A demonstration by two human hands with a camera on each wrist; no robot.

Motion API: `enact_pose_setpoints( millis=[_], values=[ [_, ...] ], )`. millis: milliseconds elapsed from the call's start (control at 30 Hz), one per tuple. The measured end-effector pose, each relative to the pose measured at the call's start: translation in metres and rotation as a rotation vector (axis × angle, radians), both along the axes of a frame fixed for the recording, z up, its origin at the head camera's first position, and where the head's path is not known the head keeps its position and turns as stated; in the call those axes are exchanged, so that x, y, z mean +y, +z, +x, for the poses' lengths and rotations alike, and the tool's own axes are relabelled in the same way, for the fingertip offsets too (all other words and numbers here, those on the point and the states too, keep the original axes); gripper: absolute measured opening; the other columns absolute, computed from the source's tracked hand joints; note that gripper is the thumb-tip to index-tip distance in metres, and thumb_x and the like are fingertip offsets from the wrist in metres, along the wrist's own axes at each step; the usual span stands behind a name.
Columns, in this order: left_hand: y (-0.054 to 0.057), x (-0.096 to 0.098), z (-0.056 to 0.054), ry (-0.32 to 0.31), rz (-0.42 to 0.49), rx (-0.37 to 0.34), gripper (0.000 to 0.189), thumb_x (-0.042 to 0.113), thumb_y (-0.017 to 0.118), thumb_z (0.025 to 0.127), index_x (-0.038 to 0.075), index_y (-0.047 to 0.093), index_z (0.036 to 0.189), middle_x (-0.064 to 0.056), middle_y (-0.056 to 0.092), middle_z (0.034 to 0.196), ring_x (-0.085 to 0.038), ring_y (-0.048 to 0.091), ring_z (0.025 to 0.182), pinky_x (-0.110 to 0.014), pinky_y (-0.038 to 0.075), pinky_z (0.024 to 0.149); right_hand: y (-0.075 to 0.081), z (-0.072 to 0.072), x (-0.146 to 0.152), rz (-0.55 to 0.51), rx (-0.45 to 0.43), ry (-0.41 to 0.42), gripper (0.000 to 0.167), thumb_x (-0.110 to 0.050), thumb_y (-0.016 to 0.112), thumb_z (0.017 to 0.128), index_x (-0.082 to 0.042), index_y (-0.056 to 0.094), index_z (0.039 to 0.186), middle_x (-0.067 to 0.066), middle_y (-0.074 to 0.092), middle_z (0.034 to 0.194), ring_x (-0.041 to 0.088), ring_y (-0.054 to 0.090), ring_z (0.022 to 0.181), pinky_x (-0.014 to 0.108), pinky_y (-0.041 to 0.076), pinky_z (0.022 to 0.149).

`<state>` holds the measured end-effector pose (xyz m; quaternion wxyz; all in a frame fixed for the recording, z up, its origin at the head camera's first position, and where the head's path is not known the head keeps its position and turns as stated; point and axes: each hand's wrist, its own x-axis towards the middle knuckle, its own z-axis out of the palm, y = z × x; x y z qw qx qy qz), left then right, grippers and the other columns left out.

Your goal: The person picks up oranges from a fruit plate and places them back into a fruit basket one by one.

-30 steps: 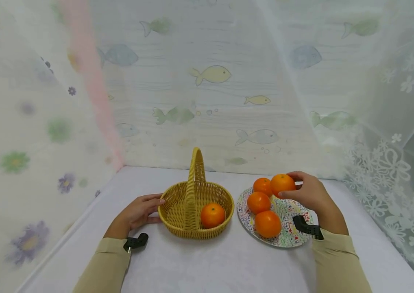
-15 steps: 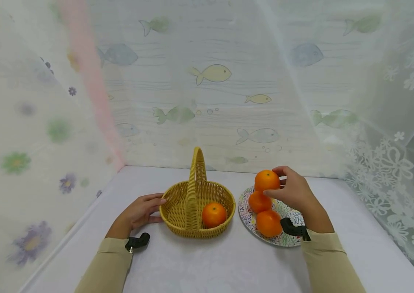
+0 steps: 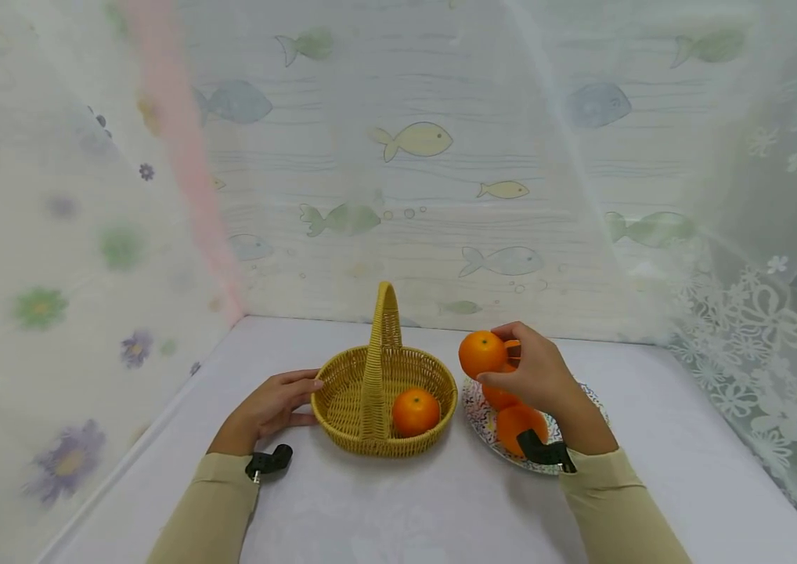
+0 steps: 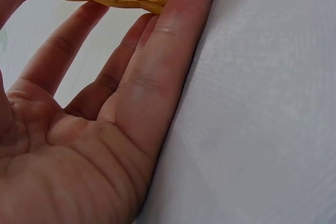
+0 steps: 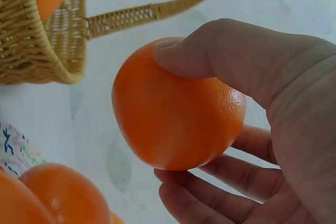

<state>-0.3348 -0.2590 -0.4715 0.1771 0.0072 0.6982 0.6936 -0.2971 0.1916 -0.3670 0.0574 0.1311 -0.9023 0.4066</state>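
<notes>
My right hand [image 3: 539, 374] grips an orange [image 3: 481, 354] between thumb and fingers, above the left edge of a patterned plate [image 3: 474, 407]. The thumb lies across the fruit [image 5: 168, 114] in the right wrist view. On the plate are more oranges [image 3: 515, 427], partly hidden by the hand and the held fruit. To the left stands a yellow wicker basket [image 3: 342, 440] with a tall handle and one orange [image 3: 416, 412] in its right half. My left hand [image 3: 268, 409] touches the basket's left side, its fingers [image 4: 157, 72] fairly straight in the left wrist view.
A white cloth [image 3: 384, 509] covers the table. Behind it hangs a pale curtain [image 3: 427, 251] printed with fish, with flowered curtain [image 3: 39, 376] on the left and lace [image 3: 751, 329] on the right. The basket handle [image 3: 374, 368] arches high over the basket's middle.
My right hand has carried the gripped orange left, from over the plate's far side to the plate's left edge, nearer the basket. The left hand and basket stay in place.
</notes>
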Motion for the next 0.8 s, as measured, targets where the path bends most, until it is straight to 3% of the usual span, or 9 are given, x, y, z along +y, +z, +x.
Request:
enact_pose_setpoints(
  millis=[233, 500, 800],
  values=[
    [0.002, 0.000, 0.003, -0.016, 0.005, 0.013, 0.069, 0.032, 0.073, 0.098, 0.006, 0.046, 0.155, -0.013, 0.057, 0.150, -0.020, 0.067, 0.121, -0.051, 0.061, 0.094, -0.004, 0.000, -0.011, -0.004, 0.037, 0.017, 0.070, -0.037, 0.092, 0.077, -0.021, 0.057, 0.136, 0.007, 0.065, 0.133, 0.032, 0.067, 0.119, 0.050, 0.061, 0.091],
    [0.002, 0.002, 0.001, 0.006, 0.013, -0.009, 0.065, 0.031, 0.074, 0.097, 0.008, 0.049, 0.153, -0.011, 0.059, 0.148, -0.020, 0.067, 0.121, -0.051, 0.061, 0.094, -0.002, 0.001, -0.028, 0.037, 0.092, 0.055, 0.067, -0.037, 0.093, 0.076, -0.023, 0.059, 0.132, 0.000, 0.067, 0.126, 0.026, 0.064, 0.114, 0.039, 0.061, 0.080],
    [0.000, 0.002, -0.001, 0.020, 0.017, -0.011, 0.064, 0.028, 0.074, 0.097, 0.008, 0.050, 0.153, -0.011, 0.061, 0.146, -0.021, 0.067, 0.121, -0.052, 0.060, 0.094, -0.003, -0.003, -0.042, 0.063, 0.102, 0.085, 0.067, -0.039, 0.093, 0.076, -0.023, 0.059, 0.131, -0.002, 0.068, 0.123, 0.022, 0.065, 0.112, 0.037, 0.059, 0.080]
  ],
)
